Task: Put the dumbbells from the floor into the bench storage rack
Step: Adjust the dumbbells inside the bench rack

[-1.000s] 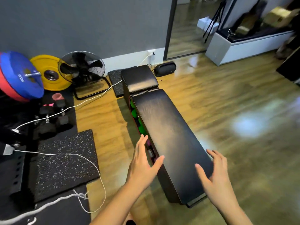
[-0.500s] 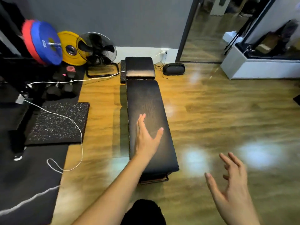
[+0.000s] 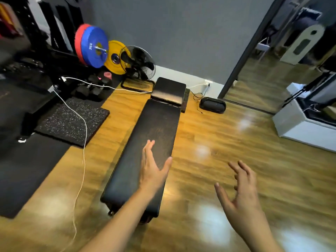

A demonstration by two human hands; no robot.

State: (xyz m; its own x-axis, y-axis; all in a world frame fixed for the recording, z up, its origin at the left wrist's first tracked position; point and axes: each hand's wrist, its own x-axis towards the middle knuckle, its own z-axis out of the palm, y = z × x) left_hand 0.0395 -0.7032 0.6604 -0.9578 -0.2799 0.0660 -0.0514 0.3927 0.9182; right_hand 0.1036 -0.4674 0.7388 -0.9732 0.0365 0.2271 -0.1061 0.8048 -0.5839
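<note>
Both hands are spread and hold nothing: left hand above the bench, right hand beside it. The dumbbells lie far ahead-left; the white cable between could catch a foot.

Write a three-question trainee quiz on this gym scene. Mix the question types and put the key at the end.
1. True or false: the left hand is gripping a dumbbell.
2. Multiple choice: what lies on the floor beside the far end of the bench, near the mirror? A) a kettlebell B) a black speaker C) a water bottle
3. Fill in: the yellow weight plate stands between the blue weight plate and the black ____.

Key
1. False. Both the left hand and the right hand are open and hold nothing.
2. B
3. fan
</note>
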